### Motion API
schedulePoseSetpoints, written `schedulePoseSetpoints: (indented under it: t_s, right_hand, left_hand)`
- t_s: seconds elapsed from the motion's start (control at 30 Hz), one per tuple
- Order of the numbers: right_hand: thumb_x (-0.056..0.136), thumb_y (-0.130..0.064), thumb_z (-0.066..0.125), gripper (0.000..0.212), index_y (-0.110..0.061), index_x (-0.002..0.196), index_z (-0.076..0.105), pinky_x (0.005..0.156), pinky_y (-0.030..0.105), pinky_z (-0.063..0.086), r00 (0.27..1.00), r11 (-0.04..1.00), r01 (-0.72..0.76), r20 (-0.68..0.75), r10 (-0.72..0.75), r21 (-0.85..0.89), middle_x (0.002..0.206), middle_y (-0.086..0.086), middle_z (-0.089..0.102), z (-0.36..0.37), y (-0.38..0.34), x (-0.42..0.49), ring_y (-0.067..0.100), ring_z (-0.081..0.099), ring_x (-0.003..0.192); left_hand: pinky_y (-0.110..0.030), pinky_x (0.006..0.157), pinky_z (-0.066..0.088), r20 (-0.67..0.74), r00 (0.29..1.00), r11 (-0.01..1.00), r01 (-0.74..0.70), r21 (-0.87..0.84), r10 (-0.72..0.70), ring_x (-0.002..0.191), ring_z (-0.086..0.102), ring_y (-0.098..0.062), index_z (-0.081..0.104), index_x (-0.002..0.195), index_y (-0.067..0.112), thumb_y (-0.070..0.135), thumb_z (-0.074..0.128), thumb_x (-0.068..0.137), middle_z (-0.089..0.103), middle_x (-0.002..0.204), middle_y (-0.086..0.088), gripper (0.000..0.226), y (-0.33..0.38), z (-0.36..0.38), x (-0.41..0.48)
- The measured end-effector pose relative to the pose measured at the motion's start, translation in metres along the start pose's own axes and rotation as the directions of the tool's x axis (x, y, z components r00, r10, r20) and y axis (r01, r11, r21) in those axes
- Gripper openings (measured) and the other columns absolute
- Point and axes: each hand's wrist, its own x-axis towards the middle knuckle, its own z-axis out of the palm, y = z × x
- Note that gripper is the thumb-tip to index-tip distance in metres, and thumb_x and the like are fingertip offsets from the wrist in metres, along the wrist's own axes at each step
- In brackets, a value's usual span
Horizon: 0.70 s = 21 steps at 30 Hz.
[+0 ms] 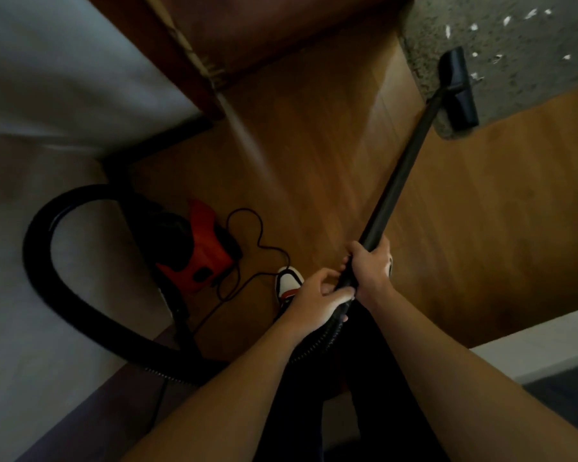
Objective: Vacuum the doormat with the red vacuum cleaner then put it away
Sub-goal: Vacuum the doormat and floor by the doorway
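Note:
A grey speckled doormat [514, 51] lies at the top right, dotted with white scraps. The black floor nozzle [457, 88] rests on the mat's near-left edge. A black wand [404, 168] runs from the nozzle down to my hands. My right hand [369, 265] grips the wand's lower end. My left hand [317, 295] holds the handle just below, where the ribbed black hose [47, 261] starts. The hose loops left to the red vacuum cleaner [197, 255], which sits on the wooden floor by the wall.
A black power cord [257, 248] snakes on the floor between the vacuum and my white shoe [287, 281]. A wooden door [247, 31] stands at the top. White walls [64, 78] close in on the left. A pale ledge [548, 341] lies at the right.

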Motion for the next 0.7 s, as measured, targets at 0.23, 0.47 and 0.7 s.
schedulePoseSetpoints:
  t_s: [0.23, 0.47, 0.7]
  right_hand:
    - [0.096, -0.003, 0.057, 0.052, -0.021, 0.142, 0.039, 0.043, 0.027, 0.047, 0.999, 0.999, 0.031, -0.012, -0.031, -0.016, 0.086, 0.011, 0.053, 0.013, 0.027, 0.011, 0.014, 0.052, 0.050]
    - [0.095, 0.001, 0.055, 0.046, -0.013, 0.137, 0.043, 0.041, 0.027, 0.046, 0.988, 0.988, 0.144, -0.045, -0.146, -0.056, 0.074, 0.007, 0.049, 0.036, 0.074, 0.039, 0.009, 0.052, 0.041]
    - [0.095, 0.002, 0.054, 0.043, -0.015, 0.133, 0.043, 0.043, 0.027, 0.047, 0.981, 0.977, 0.190, -0.025, -0.193, -0.093, 0.080, 0.010, 0.051, 0.048, 0.109, 0.053, 0.010, 0.053, 0.044]
  left_hand:
    - [-0.043, 0.089, 0.054, -0.417, 0.906, 0.965, 0.167, 0.203, -0.069, 0.098, 0.061, -0.023, 0.061, 0.115, 0.017, 0.029, 0.046, 0.101, 0.063, 0.119, -0.010, 0.023, -0.052, -0.094, 0.022]
    - [-0.041, 0.117, 0.027, -0.624, 0.774, 0.778, 0.323, 0.539, 0.111, 0.144, 0.024, -0.030, 0.024, 0.155, 0.010, 0.040, 0.046, 0.100, 0.020, 0.159, -0.013, 0.066, -0.122, -0.171, 0.050]
    - [-0.043, 0.121, 0.018, -0.640, 0.767, 0.801, 0.359, 0.480, 0.041, 0.153, 0.000, -0.025, -0.008, 0.158, 0.011, 0.050, 0.045, 0.099, -0.018, 0.165, -0.005, 0.088, -0.167, -0.197, 0.081]
